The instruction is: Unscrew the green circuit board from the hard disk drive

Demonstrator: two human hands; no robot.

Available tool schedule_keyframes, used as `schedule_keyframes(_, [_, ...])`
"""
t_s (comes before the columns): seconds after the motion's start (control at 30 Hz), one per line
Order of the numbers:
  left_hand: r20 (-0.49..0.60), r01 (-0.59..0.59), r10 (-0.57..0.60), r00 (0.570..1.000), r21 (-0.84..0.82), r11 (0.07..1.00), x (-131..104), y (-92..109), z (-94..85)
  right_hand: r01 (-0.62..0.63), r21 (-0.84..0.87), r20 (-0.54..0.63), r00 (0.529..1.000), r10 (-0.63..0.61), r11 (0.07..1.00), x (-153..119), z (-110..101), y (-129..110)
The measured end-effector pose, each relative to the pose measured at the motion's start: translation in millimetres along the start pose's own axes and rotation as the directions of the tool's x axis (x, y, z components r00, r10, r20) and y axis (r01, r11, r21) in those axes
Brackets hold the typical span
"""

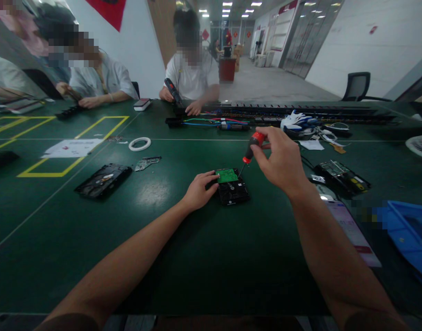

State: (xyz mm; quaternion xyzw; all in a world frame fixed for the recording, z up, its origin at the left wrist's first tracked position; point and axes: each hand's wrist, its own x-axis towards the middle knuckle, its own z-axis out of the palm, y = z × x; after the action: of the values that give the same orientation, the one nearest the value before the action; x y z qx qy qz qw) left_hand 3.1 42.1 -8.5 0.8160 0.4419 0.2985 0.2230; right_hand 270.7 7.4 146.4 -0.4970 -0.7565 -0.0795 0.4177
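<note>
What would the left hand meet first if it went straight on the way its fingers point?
The drive: the left hand already seems to touch its left side. Farther on, the screwdriver appears roughly in line, though one view leaves depth unclear.

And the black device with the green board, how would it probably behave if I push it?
The device would probably slide rather than tip, lying flat on the table. It looks boxy and rigid, so it should hardly bend. The exposed green board may be fragile.

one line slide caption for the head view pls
Left hand at the edge of a hard drive, right hand holding a screwdriver to its green board.
</note>
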Motion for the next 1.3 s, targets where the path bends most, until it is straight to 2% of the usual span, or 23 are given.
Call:
schedule_keyframes(0.13, [-0.004,-0.009,0.009,1.000,-0.002,1.000,-0.1,0.2,-0.2,-0.024,-0.014,-0.022,0.999,0.023,1.000,0.3,-0.4,-0.2])
schedule_keyframes(0.6, [-0.013,-0.014,0.014,1.000,0.003,1.000,-0.2,0.7,-0.1,0.047,-0.049,0.024,0.999,-0.046,0.998,0.6,-1.8,-2.8])
schedule_keyframes(0.77, [-0.008,-0.011,0.011,1.000,0.008,1.000,0.2,3.1,-1.5,-0.019,-0.005,-0.020,1.000,0.019,1.000,0.5,1.9,0.9])
schedule_keyframes(1.07, [-0.013,-0.006,0.006,1.000,0.013,1.000,-0.9,3.2,-1.2,0.034,-0.052,-0.013,0.999,-0.034,0.998,1.0,0.3,-2.7])
schedule_keyframes(1.3, [-0.006,-0.003,0.003,1.000,-0.001,1.000,-0.7,2.9,-1.2,-0.031,-0.021,-0.026,0.999,0.030,0.999,0.0,2.5,-0.5])
